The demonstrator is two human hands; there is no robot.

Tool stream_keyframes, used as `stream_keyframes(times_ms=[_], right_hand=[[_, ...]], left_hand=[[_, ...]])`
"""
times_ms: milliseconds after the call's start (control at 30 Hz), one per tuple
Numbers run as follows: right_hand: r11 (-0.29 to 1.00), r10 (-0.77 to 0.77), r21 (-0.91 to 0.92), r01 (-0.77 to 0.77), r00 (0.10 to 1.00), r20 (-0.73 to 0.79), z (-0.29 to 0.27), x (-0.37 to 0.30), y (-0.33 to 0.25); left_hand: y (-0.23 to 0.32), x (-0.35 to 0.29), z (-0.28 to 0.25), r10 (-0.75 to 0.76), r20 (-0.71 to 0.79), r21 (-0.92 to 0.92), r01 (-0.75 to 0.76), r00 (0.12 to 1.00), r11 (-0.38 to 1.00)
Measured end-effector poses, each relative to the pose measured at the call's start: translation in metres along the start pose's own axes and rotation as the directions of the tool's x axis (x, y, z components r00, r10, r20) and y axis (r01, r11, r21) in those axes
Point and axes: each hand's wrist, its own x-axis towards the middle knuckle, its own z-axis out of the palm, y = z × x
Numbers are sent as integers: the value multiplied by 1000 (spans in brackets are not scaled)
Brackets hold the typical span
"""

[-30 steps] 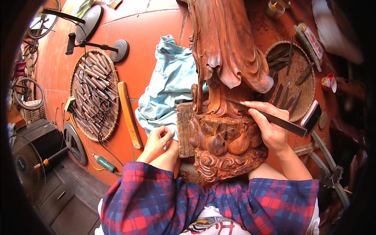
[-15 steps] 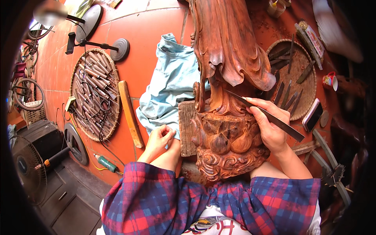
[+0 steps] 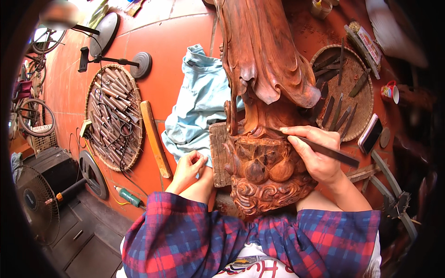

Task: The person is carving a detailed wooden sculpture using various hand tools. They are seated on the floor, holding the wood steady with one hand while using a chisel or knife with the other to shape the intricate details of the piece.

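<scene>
A carved, polished reddish-brown wooden sculpture (image 3: 273,51) lies lengthwise before me, its base (image 3: 266,171) of rounded petals and curls towards me. In my right hand (image 3: 322,150) is a dark, flat, narrow file (image 3: 331,153), pinched between thumb and fingers. Its thin tip reaches the narrow wood just above the base's upper edge. My left hand (image 3: 189,171) rests by my bare leg, at the lower edge of a light blue cloth (image 3: 197,102). The fingers there are curled together; whatever they may hold is hidden. A worn wooden block (image 3: 219,155) stands against the base's left side.
A round basket of wooden-handled tools (image 3: 113,116) lies left, beside a wooden bar (image 3: 155,139). Right is a shallow basket (image 3: 368,109) with several dark files, near a phone (image 3: 370,134) and a red cup (image 3: 390,92). A fan (image 3: 37,204) stands lower left.
My right hand has brought the file's tip nearer to me, from higher on the narrow wood to just above the base, and the file lies flatter. My left hand stays put.
</scene>
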Motion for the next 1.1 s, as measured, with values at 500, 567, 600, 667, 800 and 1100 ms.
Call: stream_keyframes(times_ms=[500,567,600,667,800,1100], right_hand=[[784,464,548,-291,862,-206,-147,-22,17],[752,620,505,-424,716,-321,-188,-38,66],[718,686,476,-508,631,-362,-204,-52,95],[645,760,339,-685,532,-372,-226,-90,167],[466,843,243,-851,344,-414,-222,-132,237],[533,510,-419,-735,674,-534,-171,-106,220]], left_hand=[[-10,0,-2,88,23,3,-88,996,996],[-19,6,-3,92,28,5,-92,995,996],[-16,9,-2,86,43,13,-87,995,996],[-11,11,-1,68,60,36,-70,996,997],[-12,10,1,53,44,18,-54,998,998],[-17,8,0,44,0,58,-44,999,997]])
